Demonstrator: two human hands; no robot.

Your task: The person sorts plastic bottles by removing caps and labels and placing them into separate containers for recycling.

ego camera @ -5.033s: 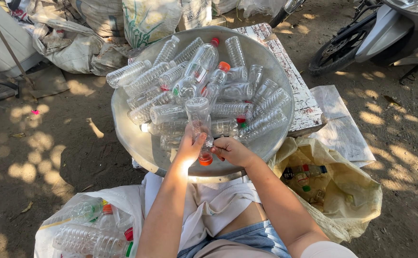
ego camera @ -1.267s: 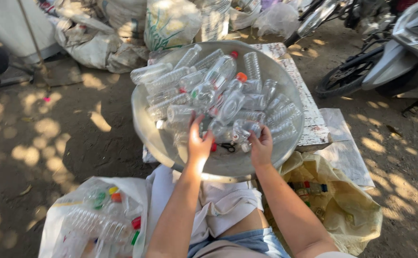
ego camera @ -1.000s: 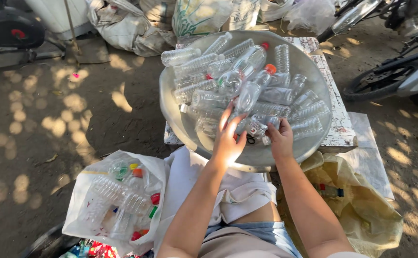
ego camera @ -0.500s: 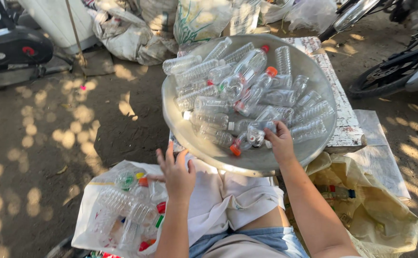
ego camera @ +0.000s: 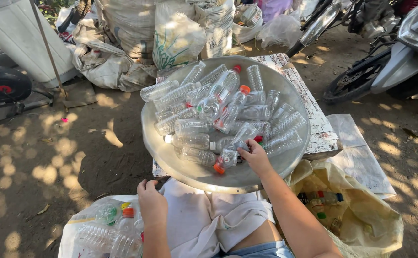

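A large round metal basin (ego camera: pixel 190 177) holds several clear plastic bottles, some with orange or red caps. My right hand (ego camera: pixel 255 156) reaches into its near side and closes on a clear bottle with an orange cap (ego camera: pixel 227 156). My left hand (ego camera: pixel 152 204) hangs below the basin rim, fingers curled, over the edge of a white sack (ego camera: pixel 70 235) that holds more clear bottles (ego camera: pixel 105 228). What the left hand's fingers hold, if anything, is hidden. A white cloth (ego camera: pixel 204 217) lies across my lap.
The basin rests on a worn white table (ego camera: pixel 318 136). A yellowish bag (ego camera: pixel 366 224) with caps and bottles lies at lower right. Full sacks (ego camera: pixel 180 33) stand behind, a motorbike (ego camera: pixel 400 52) at right, and bare dirt ground (ego camera: pixel 51 153) at left.
My left hand left the basin and dropped down to the white sack at lower left. My right hand stayed in the basin on a bottle. The view shifted left.
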